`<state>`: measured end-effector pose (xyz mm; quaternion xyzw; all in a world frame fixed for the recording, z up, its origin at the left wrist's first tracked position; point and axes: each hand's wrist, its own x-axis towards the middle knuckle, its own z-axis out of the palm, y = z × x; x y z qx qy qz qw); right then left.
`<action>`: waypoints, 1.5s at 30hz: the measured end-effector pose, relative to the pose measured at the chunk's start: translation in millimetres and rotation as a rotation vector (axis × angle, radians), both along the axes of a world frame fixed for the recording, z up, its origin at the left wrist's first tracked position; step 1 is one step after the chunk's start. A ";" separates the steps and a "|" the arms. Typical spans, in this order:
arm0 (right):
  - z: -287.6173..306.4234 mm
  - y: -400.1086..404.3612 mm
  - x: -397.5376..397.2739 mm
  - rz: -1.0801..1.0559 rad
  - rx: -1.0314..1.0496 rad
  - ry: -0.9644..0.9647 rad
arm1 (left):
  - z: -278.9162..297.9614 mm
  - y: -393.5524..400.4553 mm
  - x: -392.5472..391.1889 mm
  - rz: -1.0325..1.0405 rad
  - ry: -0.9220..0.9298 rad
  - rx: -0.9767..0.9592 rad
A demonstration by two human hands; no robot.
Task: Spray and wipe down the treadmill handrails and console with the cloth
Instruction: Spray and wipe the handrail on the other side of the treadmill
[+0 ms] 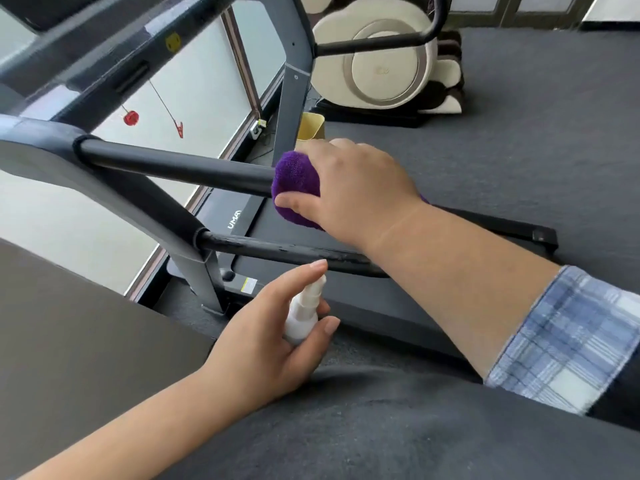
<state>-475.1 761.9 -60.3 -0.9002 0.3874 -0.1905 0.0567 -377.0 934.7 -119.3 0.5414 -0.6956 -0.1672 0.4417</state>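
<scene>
My right hand (349,188) is wrapped around a purple cloth (294,178), which covers the free end of the upper black handrail (173,164). A second, scuffed black handrail (277,252) runs lower down, partly hidden behind my right forearm. Just below that lower rail, my left hand (266,344) grips a small white spray bottle (304,311), index finger resting on its nozzle top. The treadmill console (86,50) is blurred at the upper left.
The treadmill deck (346,299) lies below the rails on grey carpet. A red safety clip (131,118) dangles from the console. A cream massage chair (384,60) stands behind, with a yellow bin (311,126) by the upright. Windows line the left side.
</scene>
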 end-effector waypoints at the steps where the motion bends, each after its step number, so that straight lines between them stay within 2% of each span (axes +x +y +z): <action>1: -1.6 1.3 -8.0 0.017 0.027 -0.027 | 0.7 1.6 0.7 0.017 -0.001 -0.001; 7: -22.7 5.4 -58.0 0.022 0.078 -0.063 | 1.6 10.4 7.6 0.094 0.006 0.028; 11: -49.2 3.1 -78.1 -0.001 0.111 -0.283 | 4.1 11.4 10.1 0.112 0.008 0.029; 14: -75.2 5.3 -86.0 0.025 0.058 -0.477 | 4.3 14.4 12.6 0.133 -0.008 0.027; 16: -90.9 7.7 -91.9 0.031 0.050 -0.556 | 4.1 16.6 13.7 0.144 -0.015 0.039; 19: -104.2 10.7 -99.3 -0.015 0.157 -0.651 | 4.8 17.7 14.2 0.166 -0.025 0.047; 21: -102.0 13.0 -102.0 -0.066 0.217 -0.705 | 5.4 18.1 13.9 0.165 -0.028 0.044; 23: -88.4 15.5 -100.7 -0.076 0.175 -0.749 | 5.4 17.7 13.3 0.159 -0.030 0.039; 27: -43.8 14.3 -73.8 0.058 0.021 -0.703 | 4.6 14.0 8.7 0.157 -0.020 0.040; 33: -35.8 2.9 -24.7 0.078 -0.161 -0.306 | 4.6 12.2 6.1 0.109 -0.016 0.021; 40: -81.4 4.1 -55.7 0.099 -0.362 -0.447 | 0.4 18.9 9.9 0.161 -0.080 0.037; 45: -108.7 9.4 -75.5 0.053 -0.178 -0.692 | 2.9 16.2 3.3 0.120 -0.117 0.085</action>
